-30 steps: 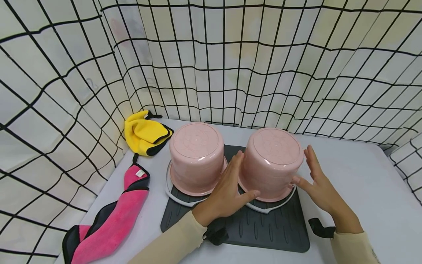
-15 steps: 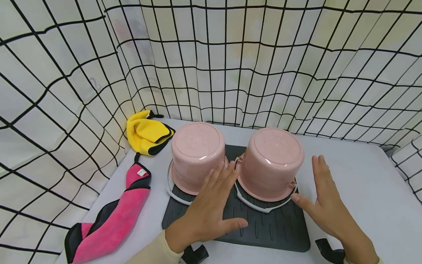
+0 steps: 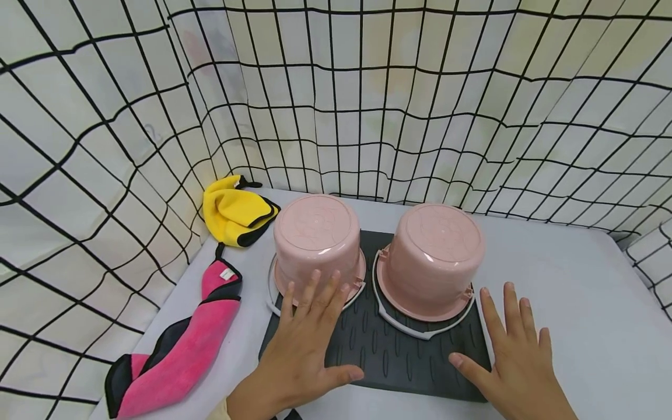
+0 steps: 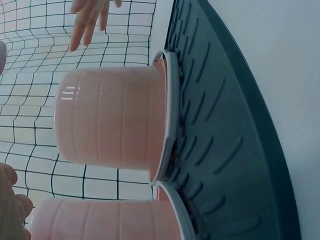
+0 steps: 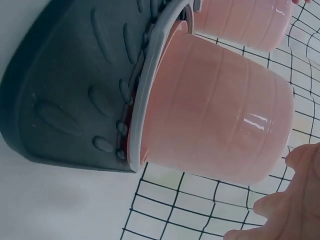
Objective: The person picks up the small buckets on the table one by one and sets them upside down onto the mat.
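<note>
Two pink buckets stand upside down, side by side, on a dark grey ridged mat (image 3: 388, 356). The left bucket (image 3: 317, 233) and the right bucket (image 3: 438, 262) each have a white handle (image 3: 404, 329) lying round the rim. In the head view my left hand (image 3: 304, 344), fingers spread, is in front of the left bucket and overlaps its lower side. My right hand (image 3: 520, 361) is spread near the mat's right edge, apart from the right bucket. Neither hand holds anything. The right wrist view shows the right bucket (image 5: 220, 110) with my fingers (image 5: 295, 200) beside it.
A yellow cloth item with black trim (image 3: 236, 213) lies at the back left of the white table (image 3: 567, 268). In front of it lies a long pink and black cloth item (image 3: 181, 356). Black netting (image 3: 357, 111) over white sheeting walls the back and sides.
Both hands have drawn away from the right bucket toward the front, the left one also leftward. Their fingers have spread. The buckets stay in place on the mat.
</note>
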`<state>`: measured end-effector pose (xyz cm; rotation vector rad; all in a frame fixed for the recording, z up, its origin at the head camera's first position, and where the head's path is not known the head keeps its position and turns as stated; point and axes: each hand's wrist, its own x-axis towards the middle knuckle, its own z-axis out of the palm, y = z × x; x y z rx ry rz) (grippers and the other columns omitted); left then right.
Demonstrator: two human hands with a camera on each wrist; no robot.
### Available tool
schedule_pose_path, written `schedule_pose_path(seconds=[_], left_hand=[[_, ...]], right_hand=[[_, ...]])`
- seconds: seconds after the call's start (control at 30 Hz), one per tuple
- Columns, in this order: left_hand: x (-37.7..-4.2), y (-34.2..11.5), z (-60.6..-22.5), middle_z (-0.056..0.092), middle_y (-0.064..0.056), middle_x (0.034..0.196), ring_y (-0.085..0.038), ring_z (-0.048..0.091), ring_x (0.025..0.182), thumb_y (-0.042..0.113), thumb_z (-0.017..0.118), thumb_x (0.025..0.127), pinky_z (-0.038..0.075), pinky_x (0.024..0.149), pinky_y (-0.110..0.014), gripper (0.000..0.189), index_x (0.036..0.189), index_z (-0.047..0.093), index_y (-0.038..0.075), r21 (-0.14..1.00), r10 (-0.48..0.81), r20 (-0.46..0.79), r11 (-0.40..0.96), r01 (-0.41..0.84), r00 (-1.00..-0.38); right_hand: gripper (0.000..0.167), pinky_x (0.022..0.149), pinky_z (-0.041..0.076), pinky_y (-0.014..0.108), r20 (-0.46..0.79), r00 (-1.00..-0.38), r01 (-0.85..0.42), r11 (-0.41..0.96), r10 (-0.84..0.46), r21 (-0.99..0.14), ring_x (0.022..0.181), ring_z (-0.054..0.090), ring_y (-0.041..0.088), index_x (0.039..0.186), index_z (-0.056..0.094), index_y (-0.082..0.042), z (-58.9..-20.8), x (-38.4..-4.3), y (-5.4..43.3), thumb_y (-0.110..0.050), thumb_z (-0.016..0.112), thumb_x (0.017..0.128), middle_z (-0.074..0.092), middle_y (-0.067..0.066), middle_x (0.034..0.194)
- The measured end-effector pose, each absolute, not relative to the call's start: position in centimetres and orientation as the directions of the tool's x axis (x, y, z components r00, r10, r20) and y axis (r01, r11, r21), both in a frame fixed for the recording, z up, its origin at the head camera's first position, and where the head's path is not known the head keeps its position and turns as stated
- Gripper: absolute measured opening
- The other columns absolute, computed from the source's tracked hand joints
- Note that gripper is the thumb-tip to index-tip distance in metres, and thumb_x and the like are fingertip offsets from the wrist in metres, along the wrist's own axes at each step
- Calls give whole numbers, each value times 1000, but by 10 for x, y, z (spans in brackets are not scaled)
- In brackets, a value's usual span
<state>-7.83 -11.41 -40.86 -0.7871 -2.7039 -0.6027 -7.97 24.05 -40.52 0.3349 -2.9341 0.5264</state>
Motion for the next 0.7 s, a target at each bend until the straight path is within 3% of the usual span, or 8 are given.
schedule_pose_path(seconds=[0.33,0.5,0.63,0.7], left_hand=[[-89,-133,-390,6,-9,176,-36,-2,161,88,17,93,-3,120,-72,106,169,9,14,190,402,416,839,510,-816],[-111,-141,-365,11,-10,175,-38,2,161,88,16,93,1,120,-74,105,168,15,14,144,375,470,861,488,-799],[-135,-147,-341,8,-8,176,-39,2,160,88,14,93,0,120,-75,105,168,12,15,115,364,460,880,461,-810],[-148,-151,-329,4,-7,176,-38,-1,161,86,20,94,-1,120,-75,103,169,8,16,107,363,423,890,444,-830]], right_hand=[[115,107,-2,88,245,-943,-285,925,-225,-250,157,-10,51,170,4,-22,-375,-96,238,-66,71,87,-15,12,174],[113,106,2,89,302,-920,-318,925,-248,-207,156,-9,51,170,4,-22,-348,-121,236,-67,69,89,-15,13,174],[110,106,2,89,298,-921,-313,932,-251,-182,156,-11,51,169,2,-21,-327,-149,237,-68,64,92,-17,14,173],[108,106,2,89,274,-928,-305,937,-252,-170,156,-13,52,169,1,-21,-317,-165,238,-69,60,93,-19,15,172]])
